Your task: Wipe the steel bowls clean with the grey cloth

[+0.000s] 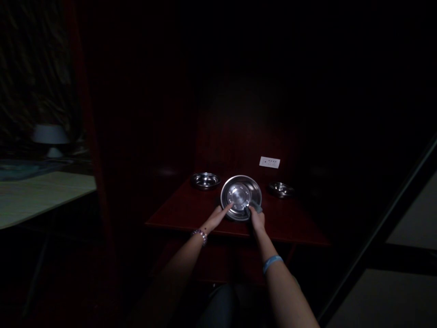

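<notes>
A round stainless steel basin point(239, 195) is tilted up above the dark red desk, its inside facing me. My left hand point(217, 216) grips its lower left rim, the thumb over the inner side and the other fingers hidden behind. At the lower right, my right hand point(256, 218) is closed on a grey-green cloth point(255, 207), which touches the basin's rim and inner wall. Behind to the left sits a shiny metal bowl point(205, 181). Another metal bowl point(281, 189) stands behind to the right.
The dark red desk point(191, 212) has tall side panels and a back wall with a white socket plate point(269, 162). On the left is a pale table point(44, 193), with a white lamp point(51, 136) beyond it. A dark slanted frame point(378, 228) edges the right. The room is dim.
</notes>
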`<state>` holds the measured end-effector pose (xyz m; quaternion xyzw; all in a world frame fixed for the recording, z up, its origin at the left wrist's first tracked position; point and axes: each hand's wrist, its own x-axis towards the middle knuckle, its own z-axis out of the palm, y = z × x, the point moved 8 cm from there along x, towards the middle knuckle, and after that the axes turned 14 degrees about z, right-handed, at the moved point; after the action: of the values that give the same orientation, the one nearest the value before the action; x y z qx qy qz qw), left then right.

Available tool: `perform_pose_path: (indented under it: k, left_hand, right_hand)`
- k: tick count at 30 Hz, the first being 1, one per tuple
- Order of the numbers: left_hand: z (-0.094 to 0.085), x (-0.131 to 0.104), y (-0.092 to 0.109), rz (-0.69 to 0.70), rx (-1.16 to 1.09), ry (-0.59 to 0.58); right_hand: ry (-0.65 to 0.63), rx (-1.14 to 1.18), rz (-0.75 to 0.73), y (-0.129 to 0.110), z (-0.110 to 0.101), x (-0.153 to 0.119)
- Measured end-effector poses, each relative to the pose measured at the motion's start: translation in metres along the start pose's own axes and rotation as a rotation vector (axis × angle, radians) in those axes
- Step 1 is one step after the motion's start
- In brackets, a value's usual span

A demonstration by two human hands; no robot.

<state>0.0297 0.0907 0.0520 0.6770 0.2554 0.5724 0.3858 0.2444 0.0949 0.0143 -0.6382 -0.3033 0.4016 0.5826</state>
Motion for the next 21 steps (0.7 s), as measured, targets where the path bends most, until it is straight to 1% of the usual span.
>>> perform_pose_path:
  k: [2,4,6,7,11,13,15,18,21]
  left_hand:
    - [0.004,-0.002,0.003,0.006,0.113,-0.069]
    - [0.004,-0.005,0.002,-0.025,0.283,-0.117]
    - [0.003,-0.007,0.003,-0.047,0.416,-0.162]
    - [0.004,-0.008,0.005,-0.038,0.445,-0.182]
    - [0.01,-0.01,0.012,0.032,0.436,-0.228]
    - [0.01,-0.01,0.009,0.017,0.448,-0.227]
    - [0.007,-0.01,0.003,-0.027,0.474,-0.207]
    - [0.002,-0.01,-0.006,-0.077,0.492,-0.169]
    - [0.0,-0.009,-0.009,-0.083,0.469,-0.152]
  right_hand:
    - [0.017,0.053,0.006,0.0,-0.002,-0.001]
    - [0.021,0.105,0.024,0.001,-0.003,-0.003]
    - [0.007,0.139,0.036,0.0,-0.001,-0.006]
    - [-0.007,0.154,0.035,0.0,0.0,-0.007]
    - [-0.099,0.238,0.0,-0.006,0.01,-0.014]
    - [-0.144,0.267,-0.014,-0.008,0.014,-0.017]
    - [-0.18,0.264,-0.021,-0.009,0.018,-0.019]
    - [-0.184,0.228,-0.006,-0.009,0.02,-0.02]
    - [-0.153,0.199,0.004,-0.008,0.017,-0.018]
